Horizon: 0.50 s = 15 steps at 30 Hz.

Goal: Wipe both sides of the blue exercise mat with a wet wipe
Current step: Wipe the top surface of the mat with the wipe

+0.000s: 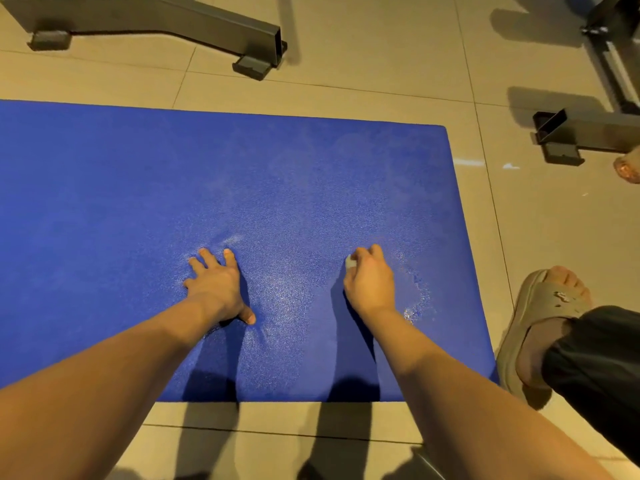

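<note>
The blue exercise mat lies flat on the tiled floor and fills most of the view. My left hand rests palm down on the mat with its fingers spread. To its right, my right hand has its fingers curled round a small bunched white wet wipe and holds it against the mat. Only a bit of the wipe shows past the fingers. Wet, shiny streaks mark the mat around and to the right of my right hand.
Dark metal legs of gym equipment stand on the tiles beyond the mat, and another frame stands at the upper right. My sandalled foot and dark trouser leg are beside the mat's right edge. Another foot shows at the far right.
</note>
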Available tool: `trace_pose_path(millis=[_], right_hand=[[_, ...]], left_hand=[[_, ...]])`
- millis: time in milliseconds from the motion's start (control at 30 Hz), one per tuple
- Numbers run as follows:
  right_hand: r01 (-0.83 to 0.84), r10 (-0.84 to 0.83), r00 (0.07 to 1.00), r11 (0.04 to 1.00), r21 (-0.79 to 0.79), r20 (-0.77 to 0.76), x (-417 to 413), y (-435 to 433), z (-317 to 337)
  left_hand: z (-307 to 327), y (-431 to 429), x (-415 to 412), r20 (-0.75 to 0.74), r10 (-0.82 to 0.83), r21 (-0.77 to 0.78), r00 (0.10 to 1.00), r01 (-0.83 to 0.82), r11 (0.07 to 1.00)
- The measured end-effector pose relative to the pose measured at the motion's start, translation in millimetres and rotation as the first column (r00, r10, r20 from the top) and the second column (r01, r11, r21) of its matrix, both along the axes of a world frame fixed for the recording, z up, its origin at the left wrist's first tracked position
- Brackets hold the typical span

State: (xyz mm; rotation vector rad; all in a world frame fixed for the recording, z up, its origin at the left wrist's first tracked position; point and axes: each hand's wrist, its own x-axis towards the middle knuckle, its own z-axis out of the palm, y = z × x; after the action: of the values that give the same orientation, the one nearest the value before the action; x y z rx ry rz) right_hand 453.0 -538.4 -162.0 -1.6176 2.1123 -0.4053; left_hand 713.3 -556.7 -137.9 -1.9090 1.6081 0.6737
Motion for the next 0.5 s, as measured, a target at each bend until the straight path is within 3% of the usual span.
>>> trace_pose_path(millis=[67, 233, 333, 500], right_hand=[[0.003, -0.004, 1.000, 1.000, 0.019, 0.019, 19, 2, 0], [-0.219, 0.221, 0.975, 0.972, 0.080, -0.012, 36, 2, -2], [-0.131, 0.138, 0.988, 0.988, 0.087, -0.075, 0, 0, -3], [0.158, -0.152, 0.985, 0.985, 0.074, -0.084, -54, 8, 3]], left_hand=[[0, 0, 0, -0.001, 0.001, -0.002, 1.000, -0.001, 1.000], [-1, 1, 0, 0.015, -0.013, -0.014, 1.000, 0.014, 1.000], [-1, 1, 1, 0.011, -0.013, -0.006, 1.000, 0.013, 1.000], [-2, 0, 1, 0.005, -0.010, -0.003, 1.000, 0.010, 1.000]])
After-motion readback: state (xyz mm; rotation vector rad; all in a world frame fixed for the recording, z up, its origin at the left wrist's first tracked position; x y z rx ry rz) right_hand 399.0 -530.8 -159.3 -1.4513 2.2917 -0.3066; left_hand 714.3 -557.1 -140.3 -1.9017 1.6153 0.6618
